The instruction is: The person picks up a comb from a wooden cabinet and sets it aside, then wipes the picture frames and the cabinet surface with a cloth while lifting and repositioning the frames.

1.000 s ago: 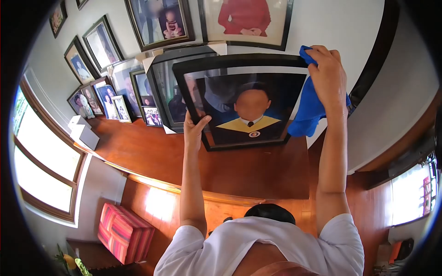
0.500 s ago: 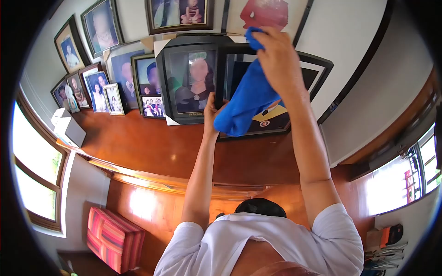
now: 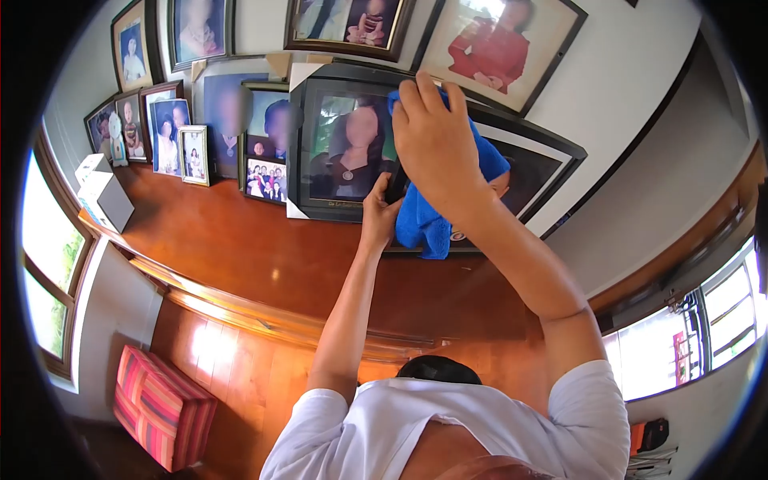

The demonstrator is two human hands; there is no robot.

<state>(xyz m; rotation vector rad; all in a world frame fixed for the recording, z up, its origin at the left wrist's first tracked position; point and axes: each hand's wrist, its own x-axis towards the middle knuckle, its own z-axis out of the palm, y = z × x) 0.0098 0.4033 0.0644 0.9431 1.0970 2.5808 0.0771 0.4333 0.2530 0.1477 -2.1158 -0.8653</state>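
My right hand [image 3: 440, 148] grips a blue cloth [image 3: 432, 224] against the left upper edge of a large black picture frame [image 3: 552, 140]. Loose cloth hangs down over that frame's glass and hides much of its photo. Lower down, my left hand [image 3: 379, 212] is closed on the dark frame edge where this frame meets a second black picture frame [image 3: 336, 210]. Which of the two edges its fingers hold is partly hidden. The second frame has white corner pieces and a portrait inside, and leans upright on the brown wooden cabinet top [image 3: 240, 224].
Several smaller framed photos [image 3: 194, 156] stand to the left. A white box [image 3: 106, 196] sits near the cabinet's left end. On the wall hang more pictures, including one with a red-clothed figure [image 3: 492, 52]. A striped stool [image 3: 164, 408] is on the floor, lower left.
My right hand has moved left and down with the blue cloth, toward the frame's left edge. My left hand stays at the frame edge. The view has shifted slightly.
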